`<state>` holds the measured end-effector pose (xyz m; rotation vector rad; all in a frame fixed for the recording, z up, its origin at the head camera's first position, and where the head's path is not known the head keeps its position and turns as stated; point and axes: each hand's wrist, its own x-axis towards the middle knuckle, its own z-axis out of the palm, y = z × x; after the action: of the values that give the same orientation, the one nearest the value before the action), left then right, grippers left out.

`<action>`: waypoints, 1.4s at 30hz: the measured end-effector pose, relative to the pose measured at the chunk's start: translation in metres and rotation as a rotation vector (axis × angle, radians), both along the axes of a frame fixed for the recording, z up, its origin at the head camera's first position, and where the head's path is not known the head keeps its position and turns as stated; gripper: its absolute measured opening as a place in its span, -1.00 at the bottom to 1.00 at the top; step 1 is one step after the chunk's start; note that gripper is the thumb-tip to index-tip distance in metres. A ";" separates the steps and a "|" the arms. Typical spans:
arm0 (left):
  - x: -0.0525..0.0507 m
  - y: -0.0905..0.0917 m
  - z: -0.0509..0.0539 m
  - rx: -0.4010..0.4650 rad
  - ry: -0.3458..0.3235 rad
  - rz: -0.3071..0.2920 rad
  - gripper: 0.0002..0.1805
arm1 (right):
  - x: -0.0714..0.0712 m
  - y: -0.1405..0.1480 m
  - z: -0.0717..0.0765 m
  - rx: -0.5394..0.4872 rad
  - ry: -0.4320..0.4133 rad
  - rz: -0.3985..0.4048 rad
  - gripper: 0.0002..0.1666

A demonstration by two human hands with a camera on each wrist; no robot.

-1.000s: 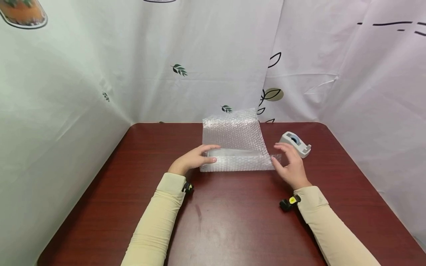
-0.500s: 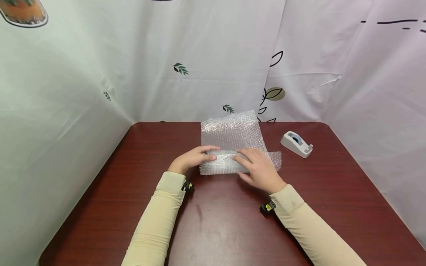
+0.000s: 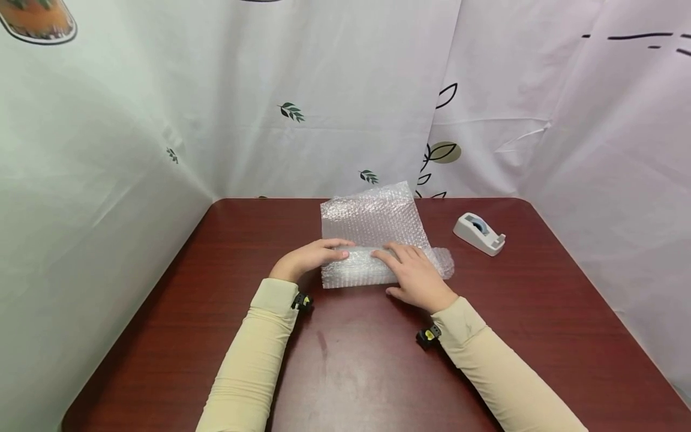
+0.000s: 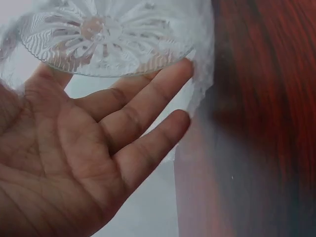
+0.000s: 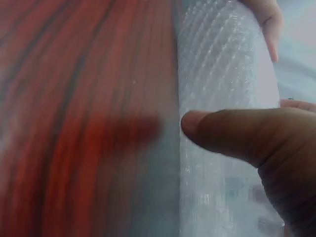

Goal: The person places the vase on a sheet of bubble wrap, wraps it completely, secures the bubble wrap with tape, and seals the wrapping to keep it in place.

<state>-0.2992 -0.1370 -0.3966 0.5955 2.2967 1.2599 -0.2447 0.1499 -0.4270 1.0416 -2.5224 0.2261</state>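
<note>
Clear bubble wrap (image 3: 372,217); dark-streaked red-brown table (image 3: 351,366)

Bright, even light fills the head view, leaving a pale sheen on the table (image 3: 356,372) nearer than the left hand (image 3: 310,261) and right hand (image 3: 418,279), and glints on the wrap (image 3: 372,211) beyond them. Both wrist views look hazy; a blurred dark patch shows beside the right hand.

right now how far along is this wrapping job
Done: the bubble wrap already covers part of a clear patterned glass piece, visible at the open left end. In hand: the left hand is at that end; the right hand lies across the covered part. Remaining: the far stretch of wrap is unrolled and the tape dispenser stands apart on the right, so more rolling, then perhaps taping, seems likely.
</note>
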 end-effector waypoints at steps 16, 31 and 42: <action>0.000 -0.004 0.003 -0.051 0.059 -0.063 -0.46 | -0.007 -0.003 0.008 -0.062 -0.143 0.037 -0.09; 0.018 0.018 0.035 -0.389 0.643 -0.008 -0.44 | -0.006 -0.007 0.023 -0.117 -0.347 -0.046 -0.07; 0.051 0.056 0.036 -0.733 0.725 -0.014 -0.15 | -0.006 -0.010 0.027 -0.173 -0.437 -0.024 -0.09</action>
<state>-0.2481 -0.0813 -0.3605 0.8645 3.0477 0.0925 -0.2510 0.1401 -0.3998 0.9763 -2.8273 0.7208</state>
